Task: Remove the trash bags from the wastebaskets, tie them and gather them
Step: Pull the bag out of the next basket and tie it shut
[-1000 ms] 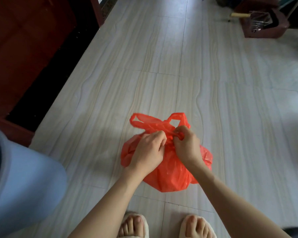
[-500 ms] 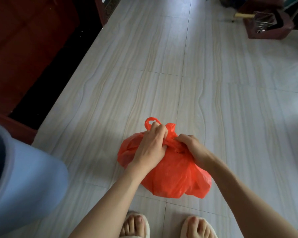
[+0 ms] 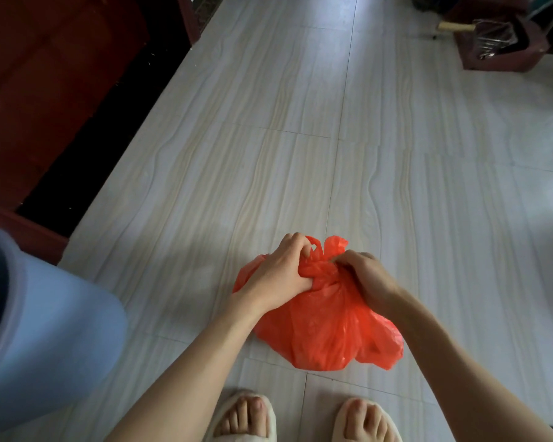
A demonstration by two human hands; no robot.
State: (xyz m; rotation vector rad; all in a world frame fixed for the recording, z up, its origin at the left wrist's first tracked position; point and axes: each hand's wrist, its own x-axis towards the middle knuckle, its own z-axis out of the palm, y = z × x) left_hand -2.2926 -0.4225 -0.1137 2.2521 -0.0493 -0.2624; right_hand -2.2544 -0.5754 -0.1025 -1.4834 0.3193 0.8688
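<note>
From the head camera I see the red trash bag [image 3: 329, 330] sitting on the tiled floor [image 3: 300, 154] just ahead of two slippered feet [image 3: 304, 419]. My left hand [image 3: 278, 269] and right hand [image 3: 364, 275] both curl their fingers round the bag's twisted top, hiding the knot. A pale blue wastebasket [image 3: 45, 330] is cut off at left

One orange trash bag [image 3: 329, 333] lies on the floor [image 3: 300, 154]. Two hands grip its neck: the left hand [image 3: 278, 272] and the right hand [image 3: 364, 275]. One pale blue wastebasket [image 3: 45, 330] stands at left. Two slippers [image 3: 243, 419] show below. One dark red bin [image 3: 498, 43] sits far right.
</note>
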